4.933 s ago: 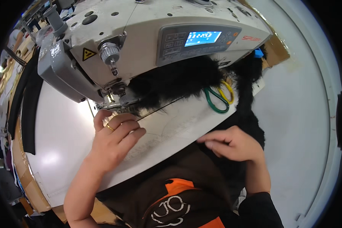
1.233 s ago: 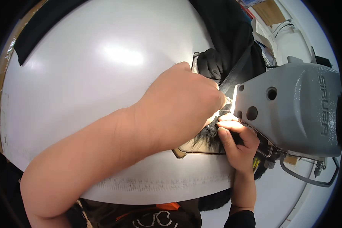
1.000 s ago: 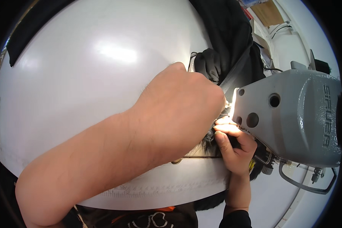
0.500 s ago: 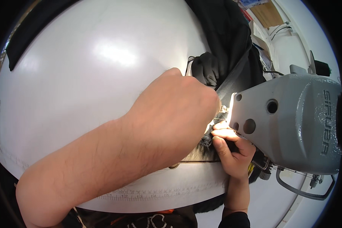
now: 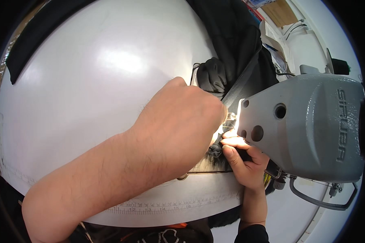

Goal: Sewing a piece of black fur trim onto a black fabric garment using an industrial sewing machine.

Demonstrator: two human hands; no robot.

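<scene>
My left hand reaches across the white table to the needle area under the grey sewing machine head. Its fingers are bunched at the lit spot there, and what they pinch is hidden. My right hand comes up from below, fingertips pressed on black furry fabric just beside the machine. More black fabric with a black strap trails away behind the needle.
A dark strip of material lies along the table's far left edge. A printed ruler scale runs along the near edge. A metal knee-lift bar hangs below the machine. Cables and a wooden board sit at top right.
Since five seconds ago my view has swung round to the machine's end. In the last second both hands stayed at the needle, shifting only slightly.
</scene>
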